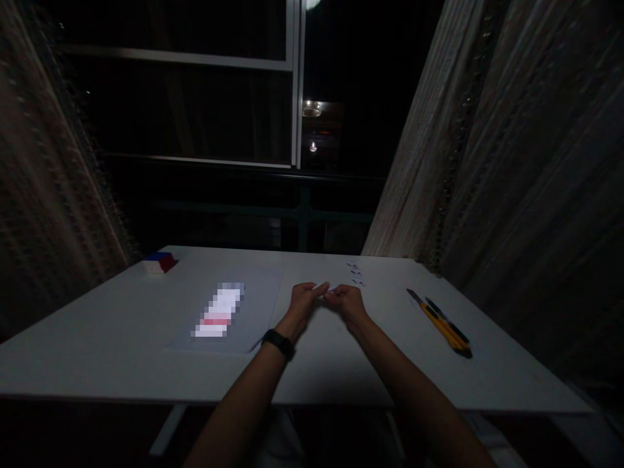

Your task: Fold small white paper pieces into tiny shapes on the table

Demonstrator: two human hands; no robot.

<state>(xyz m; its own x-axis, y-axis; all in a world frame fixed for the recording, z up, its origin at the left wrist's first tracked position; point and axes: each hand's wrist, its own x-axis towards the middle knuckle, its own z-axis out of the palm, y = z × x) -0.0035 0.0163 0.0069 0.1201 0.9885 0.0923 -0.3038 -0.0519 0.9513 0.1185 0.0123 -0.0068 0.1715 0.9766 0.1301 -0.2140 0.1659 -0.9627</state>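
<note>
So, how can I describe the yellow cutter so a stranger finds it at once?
Start at the white table under the dark window and go to its right part, beyond the right hand, towards the curtain. Two long tools lie there side by side. The cutter is the yellow one nearer the hand; its neighbour is dark.

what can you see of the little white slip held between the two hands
The white slip is a small, thin, pale strip, paper by the look of it. It is held just above the white table, roughly level. The left hand pinches one end and the right hand the other, so only its middle shows. The dim light hides any print or fold. A few similar small bits lie on the table just beyond it, not touching it.
</note>
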